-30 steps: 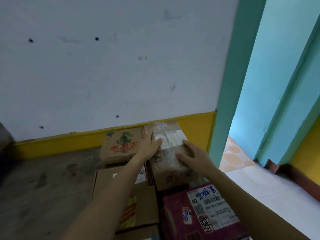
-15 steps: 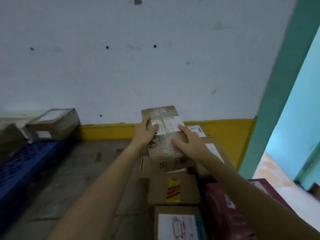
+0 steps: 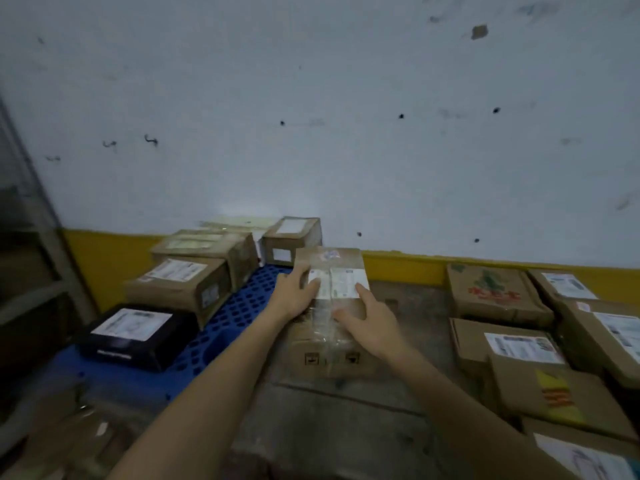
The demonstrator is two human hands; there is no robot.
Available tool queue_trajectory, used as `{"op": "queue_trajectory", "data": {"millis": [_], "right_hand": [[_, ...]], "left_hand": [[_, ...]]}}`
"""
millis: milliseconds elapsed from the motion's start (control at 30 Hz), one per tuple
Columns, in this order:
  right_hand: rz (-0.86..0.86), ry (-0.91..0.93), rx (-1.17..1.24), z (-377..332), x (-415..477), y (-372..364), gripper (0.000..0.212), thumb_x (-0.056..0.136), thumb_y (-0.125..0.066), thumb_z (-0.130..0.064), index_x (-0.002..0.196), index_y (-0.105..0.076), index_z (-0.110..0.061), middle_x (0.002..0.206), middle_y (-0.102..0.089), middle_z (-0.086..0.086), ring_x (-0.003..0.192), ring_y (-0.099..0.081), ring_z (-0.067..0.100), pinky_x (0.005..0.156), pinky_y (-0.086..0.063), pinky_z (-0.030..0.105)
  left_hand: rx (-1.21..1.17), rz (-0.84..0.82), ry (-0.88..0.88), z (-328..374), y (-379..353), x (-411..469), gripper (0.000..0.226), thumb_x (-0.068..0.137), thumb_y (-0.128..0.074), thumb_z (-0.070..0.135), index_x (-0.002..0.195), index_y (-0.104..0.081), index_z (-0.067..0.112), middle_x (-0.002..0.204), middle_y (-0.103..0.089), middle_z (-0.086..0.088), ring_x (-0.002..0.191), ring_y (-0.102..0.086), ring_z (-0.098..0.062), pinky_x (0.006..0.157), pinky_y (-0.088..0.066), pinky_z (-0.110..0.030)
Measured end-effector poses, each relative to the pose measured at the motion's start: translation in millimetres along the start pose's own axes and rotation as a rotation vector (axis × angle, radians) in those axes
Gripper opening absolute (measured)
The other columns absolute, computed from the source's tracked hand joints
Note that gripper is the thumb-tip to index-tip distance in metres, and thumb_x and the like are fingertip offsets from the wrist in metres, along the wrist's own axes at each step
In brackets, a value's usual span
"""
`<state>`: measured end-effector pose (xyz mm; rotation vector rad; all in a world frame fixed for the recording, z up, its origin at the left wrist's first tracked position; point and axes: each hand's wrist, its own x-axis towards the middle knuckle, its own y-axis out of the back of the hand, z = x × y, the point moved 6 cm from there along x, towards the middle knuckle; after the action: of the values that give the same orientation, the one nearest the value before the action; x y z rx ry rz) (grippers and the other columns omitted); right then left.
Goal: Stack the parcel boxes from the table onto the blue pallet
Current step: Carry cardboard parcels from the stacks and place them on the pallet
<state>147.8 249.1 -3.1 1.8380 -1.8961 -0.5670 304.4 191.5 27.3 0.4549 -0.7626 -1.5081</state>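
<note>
Our left hand and right hand grip the taped parcel box just beside the blue pallet; fingers mostly hidden down its sides, label's too blurry to read.

White wall w/ dark pockmarks, yellow base strip, grey frame at left.

Blue plastic pallet sits left, flat black box on its near end, brown cardboard boxes behind that. Taped brown cardboard parcel is centre, just right of the pallet; pile of labelled cartons far right.
</note>
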Motion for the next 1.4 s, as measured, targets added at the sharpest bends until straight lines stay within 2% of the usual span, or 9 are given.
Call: {"op": "queue_trajectory", "data": {"millis": [200, 367, 600, 767, 933, 1033, 1100, 1200, 1400], "right_hand": [[0.041, -0.017, -0.015, -37, 31, -62, 0.08, 0.084, -0.051, -0.06, 0.148, -0.01, -0.034, 0.142, -0.033, 0.01, 0.125, -0.04, 0.03, 0.101, -0.04, 0.042], [0.008, -0.018, -0.039, -47, 77, -97, 0.078, 0.086, -0.05, -0.058, 0.148, -0.009, -0.034, 0.141, -0.033, 0.01, 0.125, -0.04, 0.03, 0.1, -0.04, 0.04], [-0.046, -0.11, -0.021, -51, 128, -156, 0.08, 0.086, -0.049, -0.059, 0.148, -0.007, -0.032, 0.141, -0.033, 0.012, 0.124, -0.041, 0.031, 0.1, -0.041, 0.043], [-0.022, -0.182, -0.056, -50, 154, -181, 0.079, 0.085, -0.047, -0.058, 0.147, -0.005, -0.034, 0.14, -0.031, 0.011, 0.121, -0.04, 0.029, 0.096, -0.041, 0.041], [0.07, -0.253, -0.074, -56, 169, -189, 0.079, 0.084, -0.046, -0.059, 0.147, -0.004, -0.036, 0.141, -0.031, 0.011, 0.121, -0.04, 0.03, 0.096, -0.042, 0.046], [0.08, -0.283, -0.104, -59, 177, -190, 0.078, 0.085, -0.045, -0.058, 0.148, -0.005, -0.035, 0.143, -0.029, 0.012, 0.125, -0.036, 0.033, 0.1, -0.039, 0.046], [0.089, -0.29, -0.109, -62, 181, -192, 0.078, 0.085, -0.046, -0.058, 0.148, -0.005, -0.035, 0.145, -0.028, 0.013, 0.128, -0.035, 0.034, 0.102, -0.037, 0.047], [0.117, -0.299, -0.112, -64, 186, -195, 0.078, 0.086, -0.046, -0.058, 0.149, -0.006, -0.034, 0.146, -0.028, 0.013, 0.13, -0.033, 0.034, 0.104, -0.035, 0.047], [0.138, -0.328, -0.11, -65, 201, -201, 0.081, 0.085, -0.046, -0.062, 0.149, -0.006, -0.035, 0.149, -0.024, 0.012, 0.133, -0.03, 0.034, 0.106, -0.033, 0.047]], "left_hand": [[0.006, -0.053, 0.014, -46, 46, 28, 0.05, 0.095, -0.047, 0.027, 0.141, -0.035, 0.013, 0.14, -0.046, -0.009, 0.128, -0.045, -0.025, 0.104, -0.039, -0.035], [-0.008, -0.045, 0.067, -88, 60, 67, 0.05, 0.093, -0.052, 0.029, 0.139, -0.037, 0.016, 0.136, -0.05, -0.008, 0.121, -0.049, -0.021, 0.085, -0.035, -0.023], [0.091, -0.171, 0.154, -149, 65, 118, 0.053, 0.092, -0.05, 0.033, 0.14, -0.035, 0.017, 0.136, -0.049, -0.013, 0.119, -0.051, -0.026, 0.098, -0.042, -0.035], [0.188, -0.294, 0.1, -173, 61, 147, 0.041, 0.096, -0.04, 0.03, 0.134, -0.035, 0.014, 0.132, -0.047, -0.021, 0.115, -0.05, -0.032, 0.097, -0.042, -0.039], [0.606, -0.253, -0.06, -164, 60, 174, 0.031, 0.097, -0.038, 0.026, 0.123, -0.046, 0.011, 0.132, -0.037, -0.018, 0.107, -0.051, -0.034, 0.085, -0.043, -0.038], [0.84, -0.22, -0.168, -157, 57, 180, 0.033, 0.097, -0.035, 0.019, 0.125, -0.046, 0.006, 0.133, -0.041, -0.021, 0.115, -0.046, -0.037, 0.089, -0.043, -0.042], [0.97, -0.197, -0.219, -157, 57, 185, 0.034, 0.095, -0.038, 0.02, 0.124, -0.048, 0.006, 0.134, -0.045, -0.021, 0.124, -0.04, -0.037, 0.098, -0.039, -0.044], [1.083, -0.172, -0.304, -157, 57, 193, 0.034, 0.095, -0.038, 0.026, 0.122, -0.051, 0.011, 0.136, -0.049, -0.017, 0.138, -0.023, -0.038, 0.113, -0.013, -0.054], [0.984, -0.169, -0.285, -174, 68, 209, 0.049, 0.097, -0.019, 0.044, 0.128, -0.048, 0.019, 0.141, -0.046, -0.011, 0.141, -0.011, -0.04, 0.11, 0.006, -0.061]]}}
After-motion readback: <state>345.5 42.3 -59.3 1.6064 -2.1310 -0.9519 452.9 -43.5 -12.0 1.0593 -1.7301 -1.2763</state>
